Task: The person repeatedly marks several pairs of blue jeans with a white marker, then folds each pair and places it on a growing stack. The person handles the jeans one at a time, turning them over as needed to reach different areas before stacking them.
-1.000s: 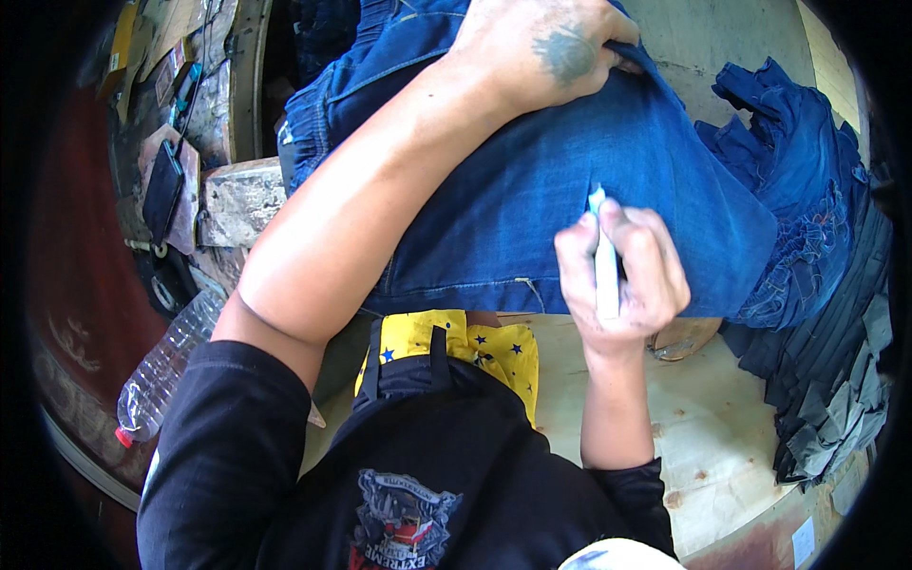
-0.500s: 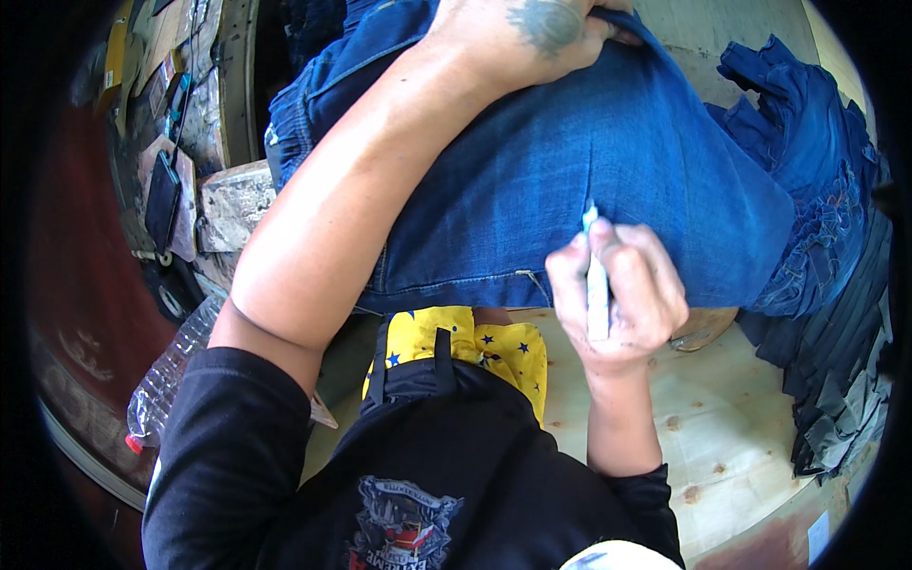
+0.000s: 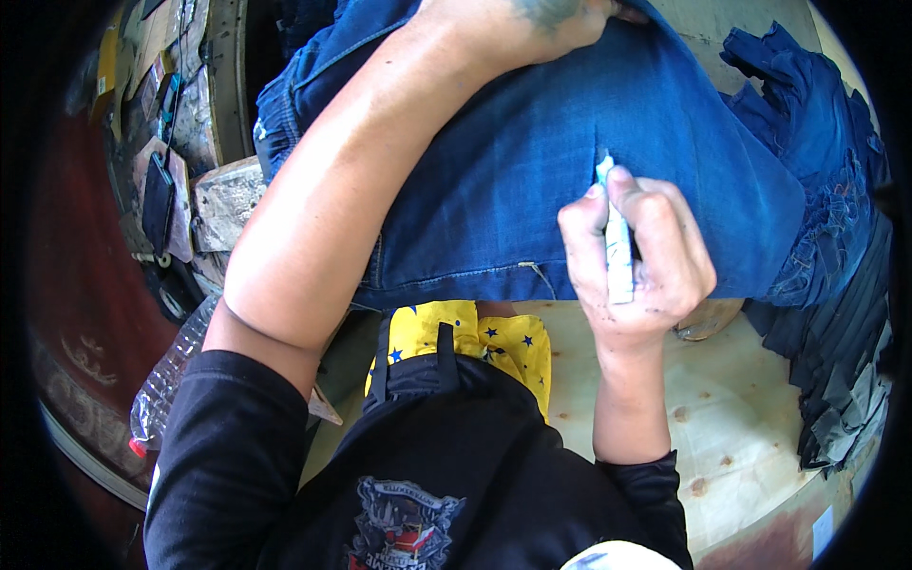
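Note:
Blue jeans (image 3: 494,180) lie spread across in front of my body, a pale-stitched seam along the near edge. My left hand (image 3: 546,24) is at the top of the view, partly cut off. Its fingers curl over the far part of the denim and hold it. Between the thumb and fingers of my right hand (image 3: 651,252) is a slim white pen-shaped tool (image 3: 619,252) with a bluish tip. That tip rests at or just above the denim, close to a short dark line in the cloth. The tool's exact kind is not clear.
More blue denim (image 3: 798,123) with frayed patches is heaped at the right, above dark folded cloth (image 3: 826,351). Left, a worn wooden bench (image 3: 228,204) carries a dark phone (image 3: 158,204). A clear plastic bottle (image 3: 176,370) with a red cap lies below it.
My right hand and the white tool have moved up and slightly right over the denim. My left hand has shifted slightly upward, still on the jeans.

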### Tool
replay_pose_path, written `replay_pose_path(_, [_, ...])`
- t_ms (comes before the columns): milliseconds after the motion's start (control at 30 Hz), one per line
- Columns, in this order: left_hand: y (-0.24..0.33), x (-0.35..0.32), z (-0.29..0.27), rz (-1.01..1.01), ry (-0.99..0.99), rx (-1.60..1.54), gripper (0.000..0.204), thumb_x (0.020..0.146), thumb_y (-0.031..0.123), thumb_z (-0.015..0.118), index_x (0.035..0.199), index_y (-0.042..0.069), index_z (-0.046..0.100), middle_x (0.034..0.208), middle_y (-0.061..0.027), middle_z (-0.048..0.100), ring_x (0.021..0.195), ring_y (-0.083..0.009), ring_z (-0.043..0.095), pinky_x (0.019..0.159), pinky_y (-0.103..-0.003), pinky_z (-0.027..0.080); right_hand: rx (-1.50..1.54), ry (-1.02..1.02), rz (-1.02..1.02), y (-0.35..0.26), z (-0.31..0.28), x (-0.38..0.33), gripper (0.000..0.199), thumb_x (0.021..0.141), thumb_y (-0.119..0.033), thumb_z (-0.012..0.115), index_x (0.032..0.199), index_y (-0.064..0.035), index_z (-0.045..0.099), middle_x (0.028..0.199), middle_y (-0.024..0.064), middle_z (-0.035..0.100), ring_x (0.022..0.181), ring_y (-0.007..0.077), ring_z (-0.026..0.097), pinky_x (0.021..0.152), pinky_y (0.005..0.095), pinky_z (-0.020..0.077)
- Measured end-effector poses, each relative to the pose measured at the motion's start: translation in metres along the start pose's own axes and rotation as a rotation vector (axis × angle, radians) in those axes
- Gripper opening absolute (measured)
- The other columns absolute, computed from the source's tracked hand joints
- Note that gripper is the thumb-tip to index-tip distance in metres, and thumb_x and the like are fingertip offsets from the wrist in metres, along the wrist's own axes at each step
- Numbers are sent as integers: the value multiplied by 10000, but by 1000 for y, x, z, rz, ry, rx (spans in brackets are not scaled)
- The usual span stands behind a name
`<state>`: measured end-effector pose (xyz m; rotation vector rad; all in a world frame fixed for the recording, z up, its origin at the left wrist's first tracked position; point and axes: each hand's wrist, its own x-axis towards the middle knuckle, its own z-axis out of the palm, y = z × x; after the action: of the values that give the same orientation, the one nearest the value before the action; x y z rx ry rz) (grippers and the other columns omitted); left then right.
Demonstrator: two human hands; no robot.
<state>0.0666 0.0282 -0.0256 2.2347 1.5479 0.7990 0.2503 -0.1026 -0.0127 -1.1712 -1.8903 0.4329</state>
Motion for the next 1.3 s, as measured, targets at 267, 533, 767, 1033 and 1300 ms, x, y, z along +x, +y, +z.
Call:
replay_pose_path(267, [-1, 2, -1, 24, 16, 26, 194, 856, 172, 759, 1020, 106, 841, 910, -186, 792, 880, -376, 782, 813, -453, 619, 53, 2, 5, -6, -12, -5, 171, 729, 128, 736, 873, 48, 686, 708, 124, 627, 542, 236, 608, 503, 326, 502])
replay_pose_path(533, [0, 2, 1, 35, 17, -58, 172, 877, 188, 770, 1004, 96, 839, 911, -177, 791, 891, -378, 778, 822, -449, 610, 14, -13, -19, 2, -6, -4, 184, 712, 125, 739, 880, 54, 715, 692, 114, 621, 557, 236, 628, 524, 316, 520])
replay_pose_path(767, [-1, 1, 1, 3, -30, -35, 147, 888, 205, 779, 968, 92, 830, 926, -187, 785, 902, -393, 765, 820, -465, 600, 62, 71, -34, 6, -5, -6, 175, 734, 128, 729, 877, 34, 688, 703, 106, 625, 542, 231, 610, 513, 308, 511])
replay_pose_path(1033, [-4, 1, 8, 72, 47, -99, 175, 886, 218, 800, 995, 85, 835, 936, -171, 796, 909, -375, 770, 832, -444, 597, 93, -81, -52, 3, -15, -7, 187, 701, 125, 715, 864, 35, 694, 705, 107, 631, 534, 216, 613, 502, 295, 511])
replay_pose_path(1300, [-2, 1, 5, 32, -5, -32, 181, 890, 223, 799, 996, 83, 839, 946, -180, 796, 917, -385, 770, 834, -452, 597, 5, 7, -35, 8, -3, -7, 184, 703, 137, 726, 855, 37, 695, 675, 98, 607, 526, 218, 602, 483, 301, 493])
